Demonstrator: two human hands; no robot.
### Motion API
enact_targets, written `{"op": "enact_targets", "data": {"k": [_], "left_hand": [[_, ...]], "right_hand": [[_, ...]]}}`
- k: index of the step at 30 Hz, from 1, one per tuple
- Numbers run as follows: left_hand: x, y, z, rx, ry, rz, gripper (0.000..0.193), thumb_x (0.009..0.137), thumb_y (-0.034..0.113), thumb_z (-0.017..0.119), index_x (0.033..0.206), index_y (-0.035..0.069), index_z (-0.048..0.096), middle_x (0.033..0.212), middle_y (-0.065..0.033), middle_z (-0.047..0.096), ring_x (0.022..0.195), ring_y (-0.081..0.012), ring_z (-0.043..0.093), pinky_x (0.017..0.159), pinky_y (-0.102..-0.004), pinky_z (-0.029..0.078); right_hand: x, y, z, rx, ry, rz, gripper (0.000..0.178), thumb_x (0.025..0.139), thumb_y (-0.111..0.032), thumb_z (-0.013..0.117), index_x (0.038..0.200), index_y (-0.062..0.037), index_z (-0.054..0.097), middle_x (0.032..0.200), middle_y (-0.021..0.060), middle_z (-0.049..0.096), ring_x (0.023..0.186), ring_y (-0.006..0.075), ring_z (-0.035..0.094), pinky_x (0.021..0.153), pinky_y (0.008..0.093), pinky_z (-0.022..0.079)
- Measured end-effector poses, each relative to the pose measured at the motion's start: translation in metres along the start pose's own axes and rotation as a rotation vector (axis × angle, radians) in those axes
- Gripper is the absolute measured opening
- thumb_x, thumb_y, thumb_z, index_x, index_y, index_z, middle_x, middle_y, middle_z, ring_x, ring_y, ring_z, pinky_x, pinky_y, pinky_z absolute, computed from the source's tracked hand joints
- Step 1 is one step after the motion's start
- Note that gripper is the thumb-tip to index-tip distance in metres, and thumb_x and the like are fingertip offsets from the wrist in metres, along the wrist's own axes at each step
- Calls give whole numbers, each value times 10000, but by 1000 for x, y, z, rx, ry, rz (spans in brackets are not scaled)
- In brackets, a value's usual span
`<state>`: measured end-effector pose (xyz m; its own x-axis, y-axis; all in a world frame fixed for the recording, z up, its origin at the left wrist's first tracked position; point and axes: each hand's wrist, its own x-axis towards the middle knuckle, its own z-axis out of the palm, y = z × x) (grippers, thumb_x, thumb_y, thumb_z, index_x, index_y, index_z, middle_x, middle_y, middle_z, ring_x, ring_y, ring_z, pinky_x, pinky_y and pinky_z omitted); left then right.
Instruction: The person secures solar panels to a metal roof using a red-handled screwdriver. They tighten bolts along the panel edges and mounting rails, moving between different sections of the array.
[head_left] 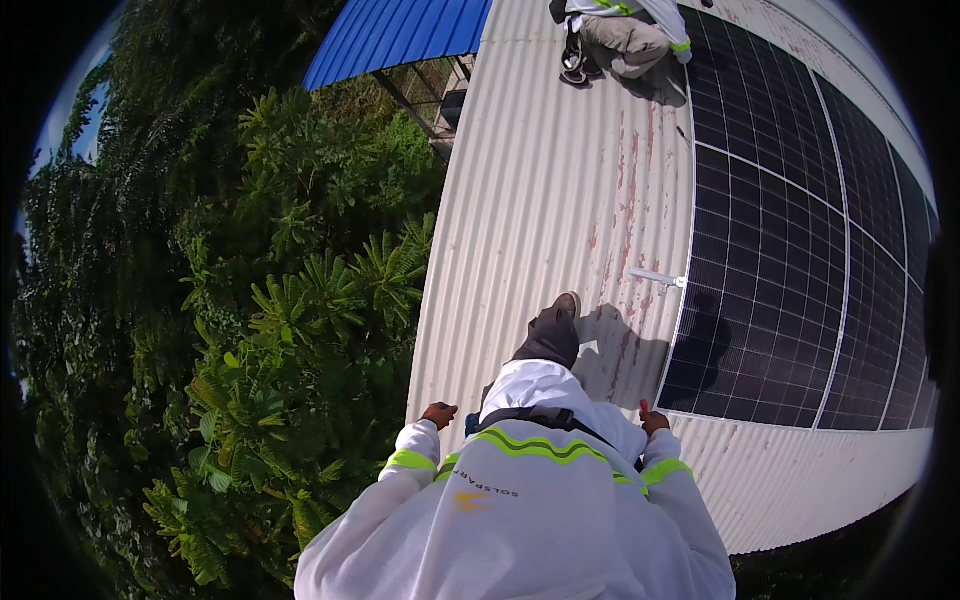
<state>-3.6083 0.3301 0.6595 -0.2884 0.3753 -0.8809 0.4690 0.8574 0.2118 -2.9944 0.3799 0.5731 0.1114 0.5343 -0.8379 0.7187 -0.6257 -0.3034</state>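
Out to the left of my body, my left hand (440,414) hangs over the corrugated metal roof (520,190), its fingers loosely curled with nothing visible in them. My right hand (653,418) is at my right side, close to the near left corner of the solar panels (765,290). Its thumb stretches out and no object shows in it; the other fingers are partly hidden. One dark shoe (568,304) of mine is forward on the roof. White sleeves with bright yellow-green bands cover both arms.
A short metal rail (655,276) juts from the panels' left edge. Ahead, another person (628,45) crouches beside the panels. Dense trees (300,330) border the roof's left edge, beyond which a blue roof (400,38) stands. Peeling reddish patches mark the metal sheets.
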Motion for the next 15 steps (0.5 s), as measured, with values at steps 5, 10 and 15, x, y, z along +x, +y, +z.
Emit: {"op": "enact_targets", "data": {"k": [5, 10, 15], "left_hand": [[36, 82, -22, 198, -88, -39, 486, 885, 443, 651, 1118, 18, 690, 947, -93, 746, 716, -187, 677, 649, -352, 549], [67, 240, -49, 133, 11, 352, 492, 928, 419, 607, 1179, -1, 662, 1051, -144, 719, 931, -234, 678, 850, -373, 537], [67, 380, -71, 79, 74, 619, 475, 933, 410, 607, 1187, 11, 655, 1051, -159, 718, 960, -242, 676, 884, -383, 519]], "right_hand": [[10, 2, 2, -15, -31, 6, 511, 877, -531, 584, 1014, -66, 748, 946, 146, 736, 903, 282, 700, 850, 401, 522], [6, -39, -38, -153, -28, 226, 571, 883, -598, 536, 1050, -96, 751, 1061, 158, 726, 1037, 313, 677, 924, 409, 504], [10, -82, -107, 104, 174, 109, 526, 837, -550, 639, 971, -53, 746, 925, 171, 742, 918, 302, 720, 844, 423, 536]]}}
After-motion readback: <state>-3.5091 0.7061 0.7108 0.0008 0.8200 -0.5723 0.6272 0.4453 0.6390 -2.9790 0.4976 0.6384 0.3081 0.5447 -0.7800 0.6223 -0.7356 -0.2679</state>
